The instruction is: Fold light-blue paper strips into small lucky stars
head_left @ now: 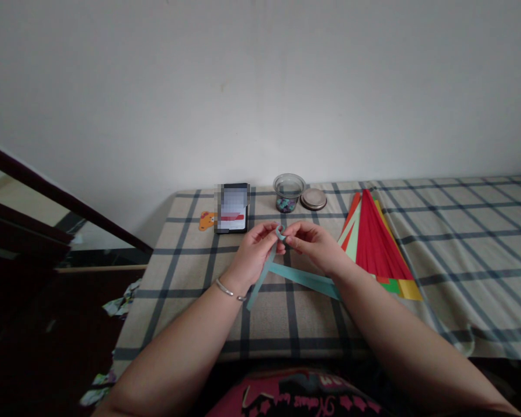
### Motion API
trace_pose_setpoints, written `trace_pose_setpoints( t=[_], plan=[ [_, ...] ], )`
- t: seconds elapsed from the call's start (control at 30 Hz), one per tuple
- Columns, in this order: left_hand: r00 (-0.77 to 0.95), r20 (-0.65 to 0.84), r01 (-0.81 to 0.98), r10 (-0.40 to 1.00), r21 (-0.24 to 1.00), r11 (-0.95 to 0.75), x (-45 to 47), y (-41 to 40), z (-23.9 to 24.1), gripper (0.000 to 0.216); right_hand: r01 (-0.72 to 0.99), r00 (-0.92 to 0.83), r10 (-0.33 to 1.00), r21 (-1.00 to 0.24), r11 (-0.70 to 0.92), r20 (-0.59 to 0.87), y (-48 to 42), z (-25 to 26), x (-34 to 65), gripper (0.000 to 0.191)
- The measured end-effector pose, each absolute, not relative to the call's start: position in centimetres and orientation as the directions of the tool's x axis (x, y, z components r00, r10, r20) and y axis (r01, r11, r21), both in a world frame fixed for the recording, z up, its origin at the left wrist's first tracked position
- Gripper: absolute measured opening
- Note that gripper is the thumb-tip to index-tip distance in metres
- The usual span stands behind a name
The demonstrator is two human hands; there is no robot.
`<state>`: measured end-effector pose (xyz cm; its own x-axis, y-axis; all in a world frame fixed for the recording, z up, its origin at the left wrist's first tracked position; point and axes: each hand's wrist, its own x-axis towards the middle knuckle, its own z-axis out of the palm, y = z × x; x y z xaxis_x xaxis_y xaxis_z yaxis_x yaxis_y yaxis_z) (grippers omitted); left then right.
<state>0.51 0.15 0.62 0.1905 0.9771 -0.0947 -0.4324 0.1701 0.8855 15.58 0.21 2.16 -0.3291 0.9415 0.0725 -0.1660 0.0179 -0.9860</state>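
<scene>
Both of my hands meet above a checked cloth (460,243) and pinch a teal paper strip (301,277). My left hand (256,252) and my right hand (315,243) are closed on a small loop at the strip's top. Its two long tails hang down towards me, one to the left and one to the right. A thin bracelet (228,289) circles my left wrist.
A fan of red, green, orange and yellow paper strips (373,243) lies right of my hands. Behind them stand a clear plastic jar (289,193) with small coloured pieces, its round lid (313,198), and a phone (232,208). Dark furniture and paper scraps lie at left.
</scene>
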Motion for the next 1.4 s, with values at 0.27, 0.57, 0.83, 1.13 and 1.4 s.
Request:
trace_pose_setpoints(
  t=[0.27,0.57,0.83,1.13,1.4],
  plan=[
    [0.283,0.000,-0.424,0.959,0.897,0.126,0.5,0.1,0.0,0.032,-0.147,-0.237,0.969,-0.989,0.031,0.066,0.4,2.0,15.7,0.040],
    [0.212,-0.006,-0.410,0.977,0.907,0.094,0.6,0.6,-0.3,0.029,-0.110,-0.237,0.970,-0.993,0.034,0.059,0.3,2.1,15.8,0.039],
    [0.196,-0.053,-0.508,0.979,0.848,0.148,0.6,0.5,0.4,0.030,-0.103,-0.218,0.969,-0.990,0.097,0.118,0.5,1.5,15.7,0.032],
    [0.282,-0.210,-0.496,0.936,0.803,0.330,0.4,0.1,1.2,0.035,0.161,-0.202,0.930,-0.926,0.342,0.308,-0.1,1.1,15.9,0.024],
    [0.375,-0.241,-0.534,0.895,0.733,0.421,0.4,0.0,1.5,0.034,0.328,-0.242,0.818,-0.749,0.575,0.521,-0.1,1.1,16.3,0.028]
  ],
)
